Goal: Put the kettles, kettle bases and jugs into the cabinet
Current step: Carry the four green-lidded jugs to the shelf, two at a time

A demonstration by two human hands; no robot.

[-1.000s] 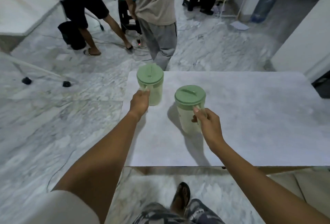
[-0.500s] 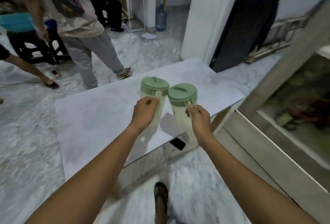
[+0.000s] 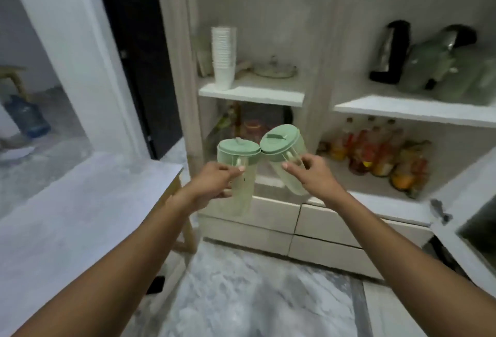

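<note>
Both arms reach out toward the open cabinet (image 3: 316, 73), each carrying 1 pale green jug. The left hand (image 3: 212, 185) has its fingers (image 3: 233, 173) curled tight around the handle of the left jug (image 3: 237, 173), which hangs nearly upright in the air. The right hand (image 3: 312, 173) has its fingers (image 3: 291, 166) closed on the handle of the right jug (image 3: 285, 159), and that one tilts, lid leaning left. The 2 green lids touch at their rims. Both jugs are in front of the cabinet's lower left compartment, not yet inside. On the upper right shelf (image 3: 413, 111) stand 2 black-handled kettles (image 3: 390, 54), blurred. A stack of white cups (image 3: 223, 57) sits on the upper left shelf. The grey surface (image 3: 67, 216) lies at left.
</note>
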